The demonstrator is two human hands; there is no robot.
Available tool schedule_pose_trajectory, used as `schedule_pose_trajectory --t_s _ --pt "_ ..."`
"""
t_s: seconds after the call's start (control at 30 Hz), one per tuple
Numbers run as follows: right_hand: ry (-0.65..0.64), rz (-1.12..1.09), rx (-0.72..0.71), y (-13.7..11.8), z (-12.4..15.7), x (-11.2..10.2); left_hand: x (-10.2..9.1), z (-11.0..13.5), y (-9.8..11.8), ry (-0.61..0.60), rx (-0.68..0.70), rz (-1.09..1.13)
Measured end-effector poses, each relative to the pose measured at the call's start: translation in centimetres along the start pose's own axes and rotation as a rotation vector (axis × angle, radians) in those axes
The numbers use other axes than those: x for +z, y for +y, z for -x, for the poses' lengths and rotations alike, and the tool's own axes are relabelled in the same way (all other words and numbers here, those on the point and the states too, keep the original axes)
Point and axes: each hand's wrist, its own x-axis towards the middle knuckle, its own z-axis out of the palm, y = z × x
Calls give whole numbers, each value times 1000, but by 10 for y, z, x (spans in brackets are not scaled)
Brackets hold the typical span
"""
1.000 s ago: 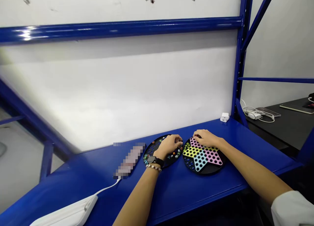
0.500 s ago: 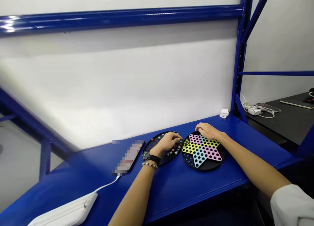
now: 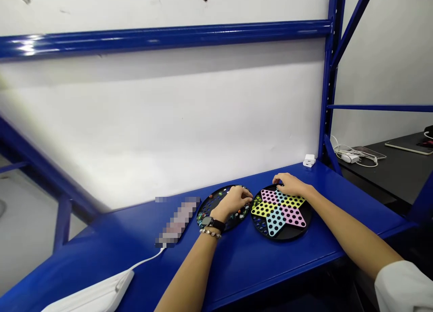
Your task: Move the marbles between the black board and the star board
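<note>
My left hand (image 3: 236,199), a dark watch and a beaded bracelet at its wrist, reaches over a round black tray (image 3: 200,212) with several coloured marbles (image 3: 232,216) in it. Its fingers are bent together near the tray's right side; what they hold, if anything, is hidden. Just to the right lies a round Chinese checkers board (image 3: 292,233) with a pink, yellow and light blue star full of dark holes. At the board's far edge my right hand (image 3: 288,183) is bent with thumb and fingers close together, by the star's far light blue point. I cannot make out anything between them.
Left of the tray lies a phone (image 3: 179,221) with a blurred screen, its white cable running to a white power bank (image 3: 91,294). A white charger (image 3: 309,160) stands at the back right. Blue rack posts (image 3: 328,90) and a white wall border the blue table (image 3: 257,271).
The view has tilted up slightly. My left hand has shifted a little, its fingers now more curled at the tray's right side. My right hand stays at the board's far edge, fingers slightly more bent.
</note>
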Motion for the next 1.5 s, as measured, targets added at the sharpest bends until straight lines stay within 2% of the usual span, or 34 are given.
schedule_pose_trajectory --t_s 0.2,0.3,0.4,0.47,0.57,0.67,0.73,0.83,0.93,1.03,1.13,1.2,1.3,1.4,1.5 --pt "0 -40 -74 -1 -2 7 -6 5 4 -32 22 2" --pt "3 -50 -79 -3 -2 9 -6 4 8 70 48 35" --pt "18 -53 -81 -4 -2 9 5 -6 19 238 115 92" --pt "32 -49 -81 -3 -2 8 18 -17 28 304 173 88" --pt "56 -34 -87 -1 -3 7 38 -30 37 282 239 7" --pt "62 -23 -96 2 -5 8 44 -34 39 229 272 -16" --pt "51 -27 -97 3 -5 9 38 -32 36 251 288 50" --pt "37 -45 -78 2 -4 8 15 -26 24 365 263 163" --pt "8 -49 -42 -2 -1 5 -14 -11 0 479 157 216" --pt "-26 -49 -21 -7 2 4 -36 17 -33 525 22 204" --pt "-30 -52 -14 -9 2 4 -48 49 -60 523 -111 150" --pt "-32 -55 -7 -9 2 4 -54 68 -69 483 -188 91" --pt "-44 -57 -5 -7 2 5 -60 85 -70 316 -241 31" --pt "-52 -57 -7 -6 2 4 -65 91 -64 127 -249 39" --pt "-50 -63 -2 -7 2 3 -68 93 -63 26 -254 -7"
